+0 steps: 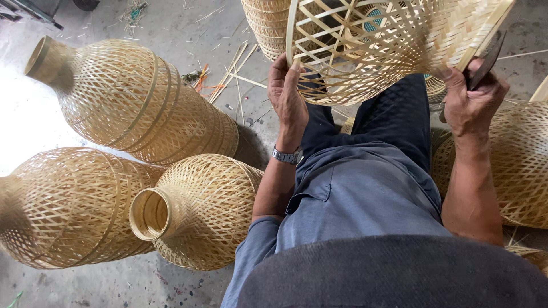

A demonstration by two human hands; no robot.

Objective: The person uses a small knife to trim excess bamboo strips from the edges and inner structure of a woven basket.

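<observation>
I hold a woven bamboo basket frame [377,45] above my knees, its open weave and wide rim facing me. My left hand [287,94] grips the rim at its lower left edge; a metal wristwatch [287,155] sits on that wrist. My right hand [472,98] is at the frame's right edge, closed around a dark flat blade [486,65] that rests against the bamboo strips.
Three finished bottle-shaped bamboo baskets lie on the concrete floor to my left: one [131,97] at the back, one [63,208] at far left, one [197,211] nearest. Another basket [522,165] lies at my right. Loose bamboo strips [231,74] litter the floor.
</observation>
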